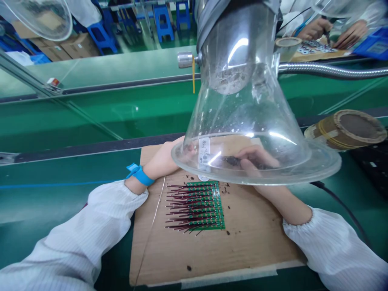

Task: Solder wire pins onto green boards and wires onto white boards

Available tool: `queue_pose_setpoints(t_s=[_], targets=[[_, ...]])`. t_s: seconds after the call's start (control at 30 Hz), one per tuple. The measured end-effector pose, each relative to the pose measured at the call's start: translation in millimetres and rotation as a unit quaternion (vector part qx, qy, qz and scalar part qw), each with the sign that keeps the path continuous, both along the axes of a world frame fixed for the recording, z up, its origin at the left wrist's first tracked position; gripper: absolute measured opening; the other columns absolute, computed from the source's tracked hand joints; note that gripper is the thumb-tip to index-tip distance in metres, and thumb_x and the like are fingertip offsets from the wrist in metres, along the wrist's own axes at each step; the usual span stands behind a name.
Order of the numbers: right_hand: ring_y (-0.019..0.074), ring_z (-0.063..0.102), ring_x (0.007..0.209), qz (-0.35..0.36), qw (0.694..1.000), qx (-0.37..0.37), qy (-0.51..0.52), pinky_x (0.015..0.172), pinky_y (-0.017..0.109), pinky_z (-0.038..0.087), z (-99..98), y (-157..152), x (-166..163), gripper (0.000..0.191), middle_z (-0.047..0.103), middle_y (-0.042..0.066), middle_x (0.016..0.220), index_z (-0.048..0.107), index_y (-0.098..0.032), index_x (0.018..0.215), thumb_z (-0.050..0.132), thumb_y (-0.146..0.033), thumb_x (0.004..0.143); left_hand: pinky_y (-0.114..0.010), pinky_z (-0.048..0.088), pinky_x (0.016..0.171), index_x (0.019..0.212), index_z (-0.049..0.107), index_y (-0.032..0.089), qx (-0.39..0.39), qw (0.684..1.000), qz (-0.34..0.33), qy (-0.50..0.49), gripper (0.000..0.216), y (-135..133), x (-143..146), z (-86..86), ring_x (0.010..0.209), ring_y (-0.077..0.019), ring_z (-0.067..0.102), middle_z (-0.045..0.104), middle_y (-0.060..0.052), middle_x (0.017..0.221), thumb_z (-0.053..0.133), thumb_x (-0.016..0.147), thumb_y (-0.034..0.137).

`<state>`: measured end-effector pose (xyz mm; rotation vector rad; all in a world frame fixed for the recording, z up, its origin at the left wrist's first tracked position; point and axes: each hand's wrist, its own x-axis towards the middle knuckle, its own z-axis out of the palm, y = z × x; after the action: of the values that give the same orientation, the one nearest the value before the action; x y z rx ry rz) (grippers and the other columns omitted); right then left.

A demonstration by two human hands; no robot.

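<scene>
Through the clear hood, my right hand (pixel 257 157) shows with thumb and fingers pinched on a dark, slim tool (pixel 232 160). Its tip points left; its exact kind is blurred by the plastic. My left hand (pixel 172 157) reaches in from the left, with its fingers curled behind the hood's rim; what they hold is unclear. A thin silvery wire (pixel 156 212) runs up the board to beneath my left wrist. Below the hands lies a green circuit board panel (pixel 216 202), with several dark red wires (pixel 178 208) sticking out leftward. A white strip (pixel 204 153) shows beyond it.
A brown work board (pixel 242 250) with dark specks lies on the green table (pixel 115 250). The clear fume hood (pixel 242 117) hangs low over my hands. To the right are a cardboard tube (pixel 348 129) and a black cable (pixel 342 206). A co-worker's hands (pixel 348 34) work across the table.
</scene>
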<state>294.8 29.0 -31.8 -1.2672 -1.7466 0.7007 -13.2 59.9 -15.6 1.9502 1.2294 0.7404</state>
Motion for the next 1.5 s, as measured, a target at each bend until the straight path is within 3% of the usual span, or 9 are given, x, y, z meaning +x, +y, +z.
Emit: queue_pose_setpoints(t_s=[0.13,0.23,0.37,0.6,0.87,1.07,1.2,1.5], targets=[[0.0280,0.073,0.095,0.001,1.000,-0.003,-0.004,0.095,0.050,0.060,1.1,0,0,0.017,0.076,0.004,0.096,0.073,-0.031,0.094,0.070,-0.048,0.095,-0.035,0.055,0.078,0.099,0.065,0.020,0.005,0.999,0.013,0.033,0.033,-2,1,7.5,0.087,-0.0218,0.068,0.072,-0.005,0.096,0.059,0.098,0.053],[0.0270,0.073,0.090,-0.006,1.000,-0.007,0.008,0.090,0.048,0.061,1.6,-1,0,0.019,0.076,0.004,0.094,0.073,-0.031,0.094,0.070,-0.049,0.094,-0.033,0.052,0.074,0.090,0.059,0.020,0.008,0.999,0.024,0.040,0.031,-1,0,5.9,0.081,-0.0199,0.063,0.067,-0.002,0.086,0.059,0.098,0.050],[0.0248,0.072,0.078,-0.027,0.999,-0.009,0.040,0.078,0.045,0.063,4.1,-2,-3,0.022,0.075,0.004,0.088,0.072,-0.031,0.092,0.070,-0.052,0.093,-0.033,0.051,0.077,0.089,0.058,0.020,0.017,0.999,0.011,0.028,0.028,1,-1,1.0,0.082,-0.0189,0.061,0.064,-0.001,0.085,0.060,0.096,0.047],[0.0245,0.076,0.087,0.011,1.000,-0.002,-0.002,0.085,0.042,0.064,7.8,-1,-5,0.018,0.078,0.004,0.093,0.075,-0.029,0.095,0.071,-0.047,0.094,-0.035,0.053,0.078,0.087,0.058,0.021,-0.004,0.999,0.019,0.036,0.029,2,0,1.7,0.082,-0.0198,0.062,0.066,-0.001,0.083,0.062,0.094,0.049],[0.0237,0.076,0.091,0.056,0.998,-0.025,-0.034,0.089,0.043,0.063,0.5,0,-2,0.020,0.081,0.003,0.107,0.077,-0.030,0.107,0.069,-0.045,0.097,-0.032,0.053,0.074,0.093,0.061,0.020,0.007,0.999,0.002,0.032,0.027,2,-1,-1.4,0.083,-0.0194,0.066,0.071,-0.002,0.091,0.063,0.094,0.048],[0.0245,0.076,0.093,0.052,0.997,-0.026,-0.044,0.090,0.044,0.062,-3.4,0,1,0.020,0.080,0.003,0.107,0.077,-0.031,0.110,0.071,-0.044,0.096,-0.034,0.055,0.079,0.104,0.065,0.021,-0.004,1.000,0.004,0.027,0.030,0,1,5.6,0.095,-0.0234,0.070,0.074,-0.005,0.103,0.062,0.095,0.049],[0.0249,0.076,0.094,0.060,0.997,-0.020,-0.035,0.088,0.043,0.062,-5.1,1,2,0.018,0.079,0.002,0.109,0.077,-0.032,0.110,0.070,-0.042,0.096,-0.034,0.054,0.078,0.098,0.064,0.021,0.002,0.999,0.005,0.032,0.031,1,0,3.2,0.090,-0.0228,0.070,0.074,-0.004,0.100,0.061,0.096,0.051],[0.0242,0.075,0.092,0.059,0.998,-0.001,-0.024,0.091,0.043,0.062,0.9,0,-3,0.016,0.079,0.002,0.104,0.076,-0.032,0.107,0.071,-0.042,0.096,-0.035,0.056,0.086,0.110,0.064,0.020,0.035,0.999,-0.020,0.009,0.028,0,-3,-2.7,0.100,-0.0230,0.070,0.072,-0.006,0.109,0.063,0.096,0.045]])
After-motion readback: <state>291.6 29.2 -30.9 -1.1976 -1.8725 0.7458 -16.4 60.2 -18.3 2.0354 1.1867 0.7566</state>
